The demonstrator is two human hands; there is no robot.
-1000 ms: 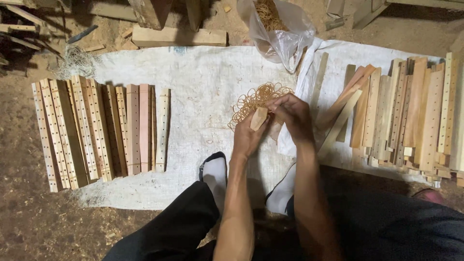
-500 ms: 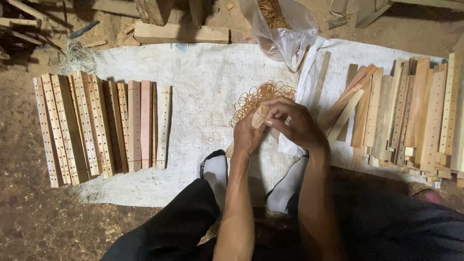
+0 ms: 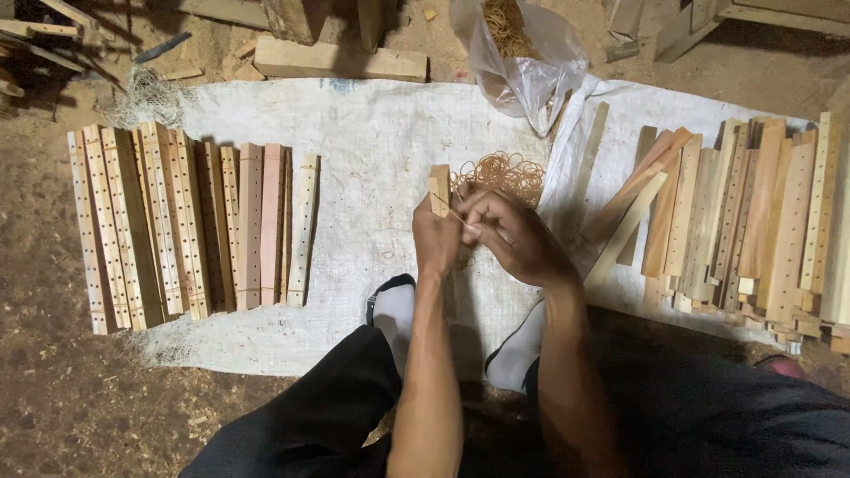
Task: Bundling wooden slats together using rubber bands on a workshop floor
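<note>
Rubber band now drawn taut across the top of the held slats

Over the last second the small bundle of wooden slats point(image 3: 439, 189) has come up more upright in the left hand point(image 3: 437, 243), and a thin rubber band point(image 3: 456, 215) now shows as a tight line running from the bundle's top to the right hand point(image 3: 513, 239); judged from that, the wrapping is under way, not finished. The left grip is closed around the bundle's lower part, thumb side toward the right hand. The right grip is narrow, fingertips pinched on the band just to the right of the slats, wrist bent inward. Just beyond the grips lies a loose heap of rubber bands point(image 3: 500, 170) on the white sack cloth point(image 3: 372, 133); banded slats point(image 3: 195, 226) lie well left, unsorted ones point(image 3: 753, 221) well right.
</note>
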